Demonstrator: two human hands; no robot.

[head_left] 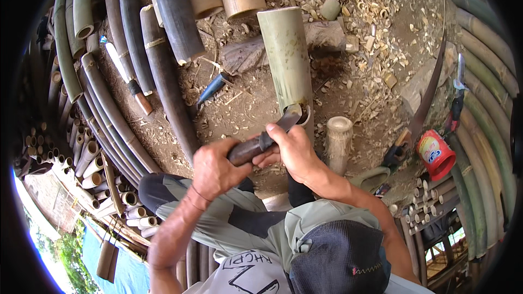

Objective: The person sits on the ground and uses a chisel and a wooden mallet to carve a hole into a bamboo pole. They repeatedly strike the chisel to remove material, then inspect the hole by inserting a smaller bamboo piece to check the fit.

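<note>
Chip-strewn dirt ground (245,103) is lying under a red can (436,155); left hand (213,170) and right hand (294,149) are gripping a knife (261,142) at a bamboo tube (287,60)

bright, even daylight w/ soft shadows, sharp at centre, heavy fisheye bend & black vignette round edges.

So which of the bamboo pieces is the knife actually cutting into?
The pale green bamboo tube directly ahead, its near end at the knife blade. The other bamboo poles lie apart, darker and untouched.
</note>
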